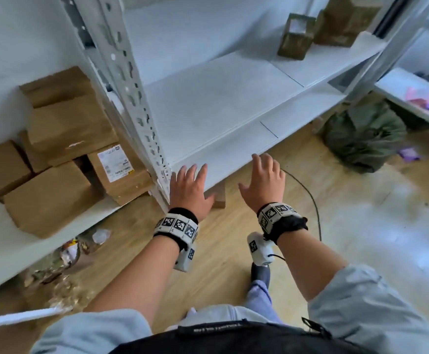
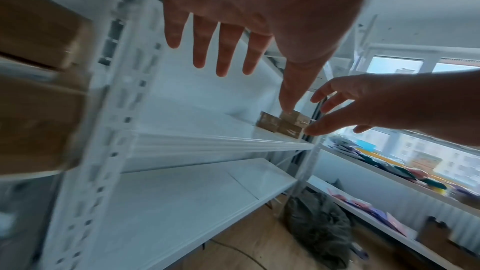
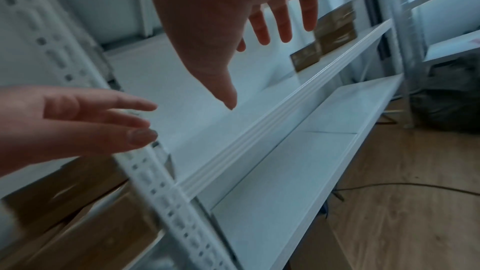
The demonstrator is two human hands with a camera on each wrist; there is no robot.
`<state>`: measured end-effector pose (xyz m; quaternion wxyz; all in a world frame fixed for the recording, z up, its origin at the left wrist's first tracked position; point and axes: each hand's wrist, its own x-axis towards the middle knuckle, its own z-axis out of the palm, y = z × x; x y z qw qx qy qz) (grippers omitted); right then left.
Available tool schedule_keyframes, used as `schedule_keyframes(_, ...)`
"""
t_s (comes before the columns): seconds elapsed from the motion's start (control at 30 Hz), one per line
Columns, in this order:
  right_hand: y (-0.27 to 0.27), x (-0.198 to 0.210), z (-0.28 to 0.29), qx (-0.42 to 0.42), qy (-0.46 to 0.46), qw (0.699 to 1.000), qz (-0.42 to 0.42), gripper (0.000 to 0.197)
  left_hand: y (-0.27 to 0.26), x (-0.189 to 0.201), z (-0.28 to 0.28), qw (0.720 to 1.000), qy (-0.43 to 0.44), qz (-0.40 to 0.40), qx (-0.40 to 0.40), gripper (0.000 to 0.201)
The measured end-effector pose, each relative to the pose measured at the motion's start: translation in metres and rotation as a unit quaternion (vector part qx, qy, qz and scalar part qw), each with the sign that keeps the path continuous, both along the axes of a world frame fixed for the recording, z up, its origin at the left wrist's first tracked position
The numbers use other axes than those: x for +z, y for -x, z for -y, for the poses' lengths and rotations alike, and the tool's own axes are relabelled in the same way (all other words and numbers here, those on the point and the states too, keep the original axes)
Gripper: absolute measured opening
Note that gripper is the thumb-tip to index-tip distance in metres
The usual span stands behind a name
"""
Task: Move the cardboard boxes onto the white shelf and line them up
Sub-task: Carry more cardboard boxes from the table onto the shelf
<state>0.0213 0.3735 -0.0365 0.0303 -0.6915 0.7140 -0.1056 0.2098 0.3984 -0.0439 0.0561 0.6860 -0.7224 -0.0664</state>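
Both hands, left [image 1: 189, 190] and right [image 1: 264, 182], hover empty at frame centre, fingers spread, over the white shelf [image 1: 221, 103]. 2 boxes [image 1: 318, 29] stand upper right; more boxes [image 1: 62, 149] stacked left. Reaching left risks knocking the post [image 1: 131, 80].

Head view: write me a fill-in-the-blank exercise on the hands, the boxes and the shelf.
1. Both hands, the left hand and the right hand, hold ____.
2. The pile of cardboard boxes lies to the ____ of the perforated white post.
3. The boxes already on the white shelf stand at its far ____ end.

Missing words: nothing; left; right
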Motion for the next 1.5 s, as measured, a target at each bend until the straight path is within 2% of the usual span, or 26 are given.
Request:
schedule_keyframes(0.27,0.154,-0.005,0.060,-0.079,0.029,0.996,0.009,0.083,0.158,0.006,0.108,0.998,-0.008,0.011,-0.061,0.090)
schedule_keyframes(0.47,0.257,0.001,0.121,-0.099,0.017,0.995,-0.004,0.085,0.262,0.017,0.185,0.996,-0.001,-0.001,-0.087,0.091)
schedule_keyframes(0.57,0.291,0.003,0.156,-0.093,0.014,0.995,-0.021,0.085,0.296,0.019,0.227,0.996,0.013,-0.013,-0.084,0.092)
schedule_keyframes(0.93,0.321,0.001,0.320,-0.081,0.013,0.996,-0.028,0.089,0.334,0.011,0.396,0.995,0.012,-0.021,-0.094,0.093)
schedule_keyframes(1.17,0.325,0.011,0.436,-0.087,0.009,0.996,-0.016,0.090,0.343,0.027,0.518,0.996,0.024,-0.025,-0.082,0.093)
schedule_keyframes(1.33,0.341,0.018,0.507,-0.069,0.016,0.997,0.001,0.088,0.358,0.029,0.590,0.997,0.029,-0.046,-0.052,0.095)
schedule_keyframes(1.5,0.360,0.015,0.585,-0.022,0.020,1.000,0.006,0.088,0.362,0.021,0.661,0.997,0.020,-0.064,0.023,0.098)
